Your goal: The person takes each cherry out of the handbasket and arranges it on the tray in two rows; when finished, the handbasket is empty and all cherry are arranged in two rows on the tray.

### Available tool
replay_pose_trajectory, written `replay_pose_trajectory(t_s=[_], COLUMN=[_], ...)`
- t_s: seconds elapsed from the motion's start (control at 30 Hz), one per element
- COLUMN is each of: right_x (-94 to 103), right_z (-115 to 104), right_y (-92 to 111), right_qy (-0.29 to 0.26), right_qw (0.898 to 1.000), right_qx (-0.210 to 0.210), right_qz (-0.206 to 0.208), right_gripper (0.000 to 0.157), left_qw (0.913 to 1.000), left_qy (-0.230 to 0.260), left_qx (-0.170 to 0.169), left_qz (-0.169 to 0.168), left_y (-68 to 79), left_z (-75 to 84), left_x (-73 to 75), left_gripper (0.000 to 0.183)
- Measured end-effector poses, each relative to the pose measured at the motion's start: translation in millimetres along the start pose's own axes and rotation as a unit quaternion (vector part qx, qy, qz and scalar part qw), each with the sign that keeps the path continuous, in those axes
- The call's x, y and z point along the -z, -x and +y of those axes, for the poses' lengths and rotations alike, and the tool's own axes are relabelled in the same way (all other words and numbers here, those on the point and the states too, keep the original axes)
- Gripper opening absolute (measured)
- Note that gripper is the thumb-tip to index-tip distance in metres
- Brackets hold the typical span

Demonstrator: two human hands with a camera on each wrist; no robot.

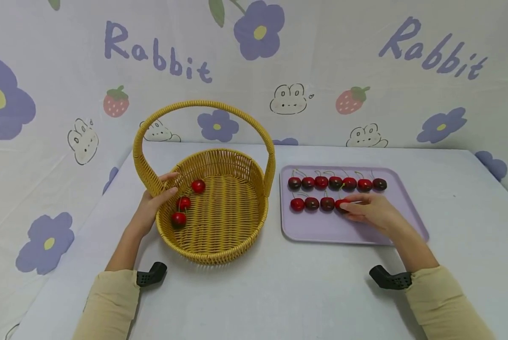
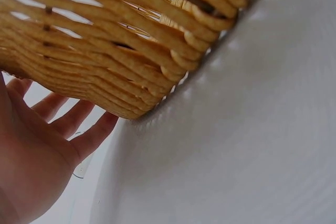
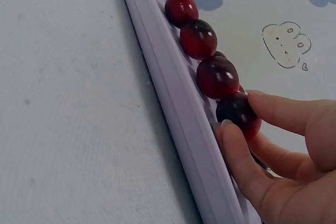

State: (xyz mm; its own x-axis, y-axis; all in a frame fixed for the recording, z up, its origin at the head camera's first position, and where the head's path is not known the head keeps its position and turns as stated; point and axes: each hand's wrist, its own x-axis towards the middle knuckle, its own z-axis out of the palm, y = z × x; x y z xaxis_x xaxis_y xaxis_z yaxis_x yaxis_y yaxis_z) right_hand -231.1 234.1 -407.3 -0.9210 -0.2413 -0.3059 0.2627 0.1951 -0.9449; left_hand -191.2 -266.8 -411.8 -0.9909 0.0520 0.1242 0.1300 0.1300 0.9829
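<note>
A yellow woven basket (image 1: 213,257) with a tall arched handle stands left of centre. My left hand (image 1: 147,210) holds its left side near the handle's foot, the thumb over the rim; the left wrist view shows fingers (image 2: 94,135) against the outer weave (image 2: 105,56). Three red cherries (image 1: 198,186) lie inside the basket, at its left. On a lilac tray (image 1: 322,233), my right hand (image 1: 377,215) pinches a dark red cherry (image 3: 237,113) between thumb and fingers. It sits at the right end of the front row, beside three others (image 1: 311,204). Several cherries (image 1: 335,183) form the back row.
A white cloth covers the table (image 1: 254,293). Behind it hangs a white curtain (image 1: 313,56) printed with flowers, rabbits and strawberries. A black wrist mount (image 1: 152,275) sits at the left sleeve, and another mount (image 1: 390,278) at the right.
</note>
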Motion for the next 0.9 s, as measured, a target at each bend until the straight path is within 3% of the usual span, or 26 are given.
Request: replay_pose_trajectory(t_s=[0.13, 0.4, 0.53, 0.9], right_x=[-3.3, -7.9, -9.9, -7.2], right_z=[-0.5, -1.6, -2.8, -2.2], right_y=[0.1, 0.6, 0.3, 2.7], right_qy=[0.022, 0.115, 0.112, 0.102], right_qw=[1.0, 0.992, 0.992, 0.993], right_qx=[-0.005, -0.003, -0.012, 0.015], right_qz=[0.022, 0.057, 0.062, 0.056], right_gripper=[0.045, 0.054, 0.055, 0.05], left_qw=[1.0, 1.0, 0.9999, 1.0], left_qy=[-0.002, -0.008, -0.01, -0.002], left_qx=[-0.001, 0.002, 0.001, 0.0], left_qz=[0.0, 0.001, 0.002, 0.002], left_y=[-0.1, -1.5, -1.2, -0.3], left_z=[-1.1, -4.7, -4.9, -2.4], left_x=[0.0, 1.6, 2.0, 0.1], left_gripper=[0.05, 0.051, 0.051, 0.05])
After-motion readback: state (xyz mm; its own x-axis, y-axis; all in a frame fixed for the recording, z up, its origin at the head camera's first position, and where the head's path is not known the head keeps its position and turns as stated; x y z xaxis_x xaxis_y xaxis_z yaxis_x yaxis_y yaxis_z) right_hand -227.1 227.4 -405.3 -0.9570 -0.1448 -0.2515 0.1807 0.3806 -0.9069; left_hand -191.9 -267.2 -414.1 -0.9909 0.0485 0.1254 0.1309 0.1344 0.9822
